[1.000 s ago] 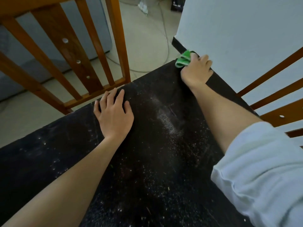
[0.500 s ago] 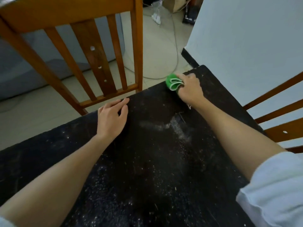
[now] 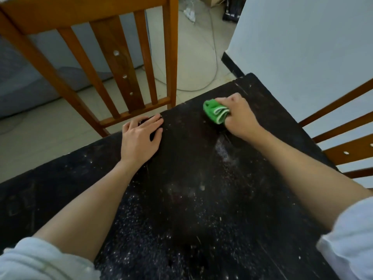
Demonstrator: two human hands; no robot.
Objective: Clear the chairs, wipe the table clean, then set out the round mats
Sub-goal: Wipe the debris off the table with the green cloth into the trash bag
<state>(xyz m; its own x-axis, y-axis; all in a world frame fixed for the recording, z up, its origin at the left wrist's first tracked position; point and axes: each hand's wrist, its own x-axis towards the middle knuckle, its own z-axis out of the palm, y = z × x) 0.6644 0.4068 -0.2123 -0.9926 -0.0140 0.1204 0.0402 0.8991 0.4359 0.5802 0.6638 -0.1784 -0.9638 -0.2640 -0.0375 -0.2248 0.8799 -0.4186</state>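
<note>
Green cloth [image 3: 214, 113] sits bunched in our right hand [image 3: 240, 116], which grips it near the table's [image 3: 60, 188] far right corner; our left hand [image 3: 141, 140] rests flat, fingers relaxed, at the far edge.

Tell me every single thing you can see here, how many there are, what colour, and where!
table: one, black, fills the lower picture, speckled with pale crumbs and dust
cloth: one, green with pale edge, folded, on the table's far part
chairs: two, orange-brown wood; one behind the table's far left edge, one at the right edge
cable: one, pale, on the floor beyond the table
floor: pale tiles, far left
wall: pale, far right
sleeves: two, pale, bottom corners
left hand: flat on the table's far edge
right hand: grips the cloth
</note>
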